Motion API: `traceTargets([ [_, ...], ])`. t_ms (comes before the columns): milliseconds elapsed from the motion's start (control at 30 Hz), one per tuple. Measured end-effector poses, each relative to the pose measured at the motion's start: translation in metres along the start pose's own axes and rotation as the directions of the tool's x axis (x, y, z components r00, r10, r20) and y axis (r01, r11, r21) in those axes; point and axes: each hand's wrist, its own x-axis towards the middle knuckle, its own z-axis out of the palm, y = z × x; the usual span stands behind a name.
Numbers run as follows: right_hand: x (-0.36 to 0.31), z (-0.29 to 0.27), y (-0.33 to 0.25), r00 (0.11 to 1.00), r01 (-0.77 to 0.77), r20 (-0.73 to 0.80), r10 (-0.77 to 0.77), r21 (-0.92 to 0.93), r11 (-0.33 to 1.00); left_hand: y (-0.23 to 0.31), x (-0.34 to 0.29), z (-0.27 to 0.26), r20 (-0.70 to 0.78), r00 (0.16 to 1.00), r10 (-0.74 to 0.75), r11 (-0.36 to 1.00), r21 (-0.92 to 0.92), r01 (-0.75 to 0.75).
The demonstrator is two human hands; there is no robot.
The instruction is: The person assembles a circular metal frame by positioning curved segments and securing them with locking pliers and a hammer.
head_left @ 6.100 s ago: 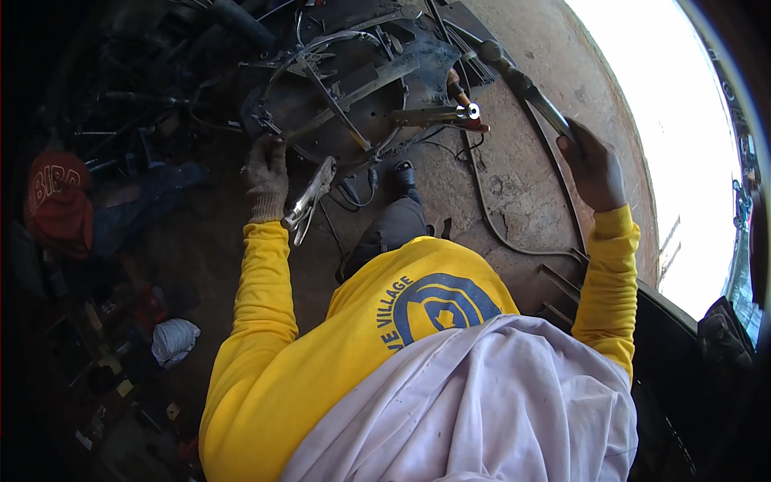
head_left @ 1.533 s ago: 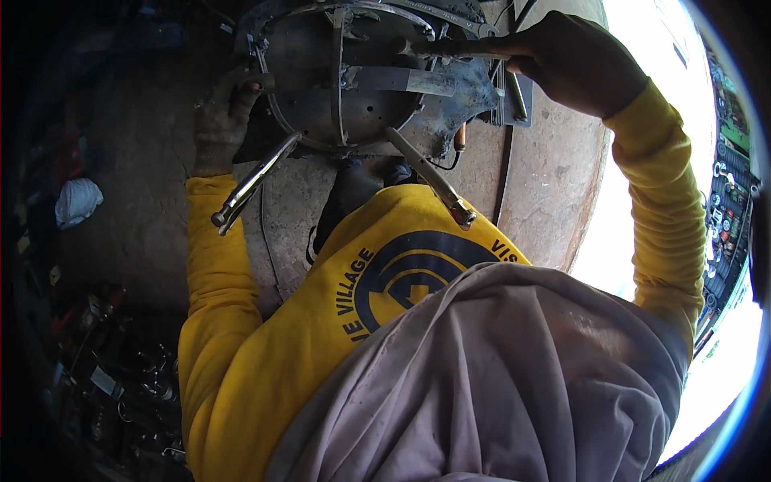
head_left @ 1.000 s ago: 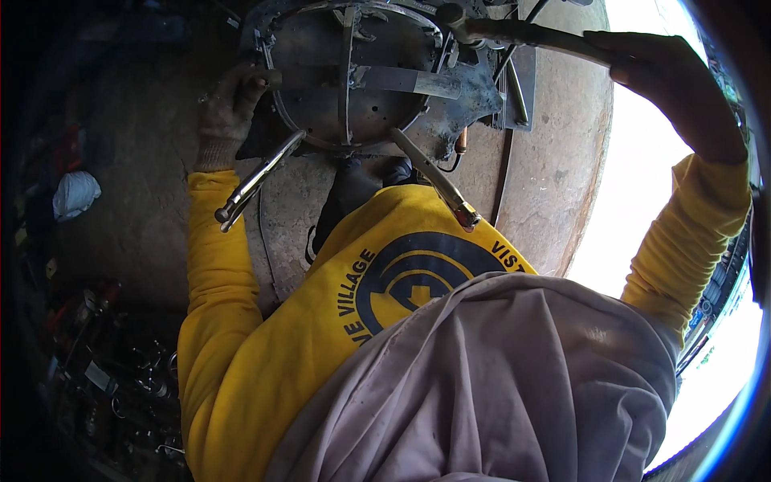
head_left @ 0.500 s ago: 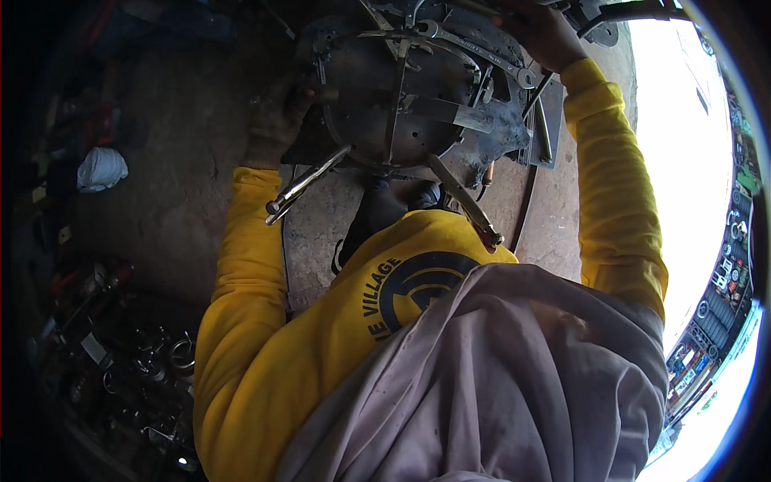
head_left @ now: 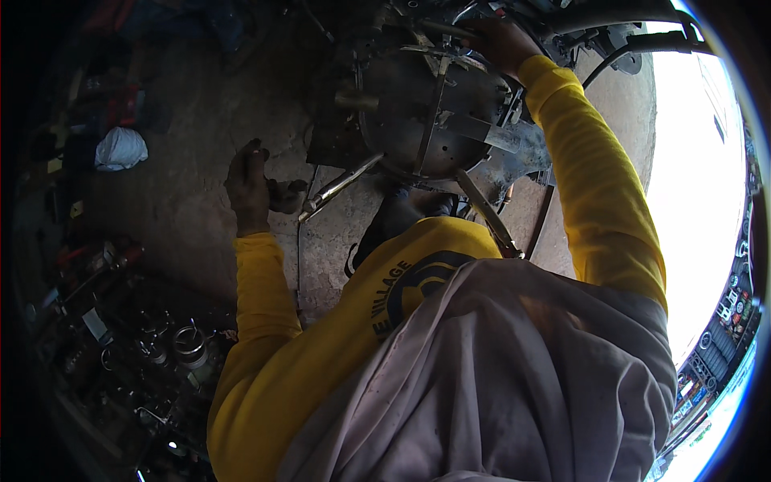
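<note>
My right hand reaches over the far edge of the metalwork, its fingers closed round a dark rod. My left hand is raised off to the left, apart from the work, fingers stretched out and holding nothing visible; shadow blurs its inner side. Between my arms lies a round dark metal plate with a narrow metal strip across it. A pair of locking pliers sits at its near left edge. Another plier-like clamp sits at the near right edge.
Dark hoses and machine parts crowd the far right. A white bundle rests at the left. Tools and metal parts, including a round metal canister, fill the lower left. Bright daylight comes in at the right.
My left hand has drawn back from the plate's left side, toward me. My right hand has moved left along the far edge. The open-end wrench seen earlier no longer shows clearly.
</note>
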Motion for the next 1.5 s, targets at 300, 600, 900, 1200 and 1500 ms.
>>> traceTargets([
  [300,-0.091,-0.036,0.03,0.808,-0.126,-0.516,0.285,0.322,0.938,-0.105,-0.073,0.008,0.345,0.926,-0.154,0.97,0.23,0.076],
  [600,-0.327,0.034,0.003,0.281,-0.13,-0.589,0.757,0.758,0.639,-0.051,-0.14,0.065,0.737,0.673,0.069,0.915,0.223,-0.337],
  [900,-0.412,0.058,-0.075,0.656,-0.148,-0.31,0.688,0.841,0.521,0.131,-0.189,0.053,0.724,0.509,0.465,0.833,-0.163,-0.529],
  [1200,-0.359,-0.013,-0.144,0.939,0.341,-0.244,-0.242,0.755,0.56,0.193,-0.229,0.067,0.544,0.684,0.485,0.477,-0.821,0.314],
  [1500,-0.366,-0.006,-0.145,0.971,0.043,0.052,-0.235,0.922,0.384,0.139,-0.238,0.072,0.102,0.952,0.289,0.759,-0.63,-0.163],
])
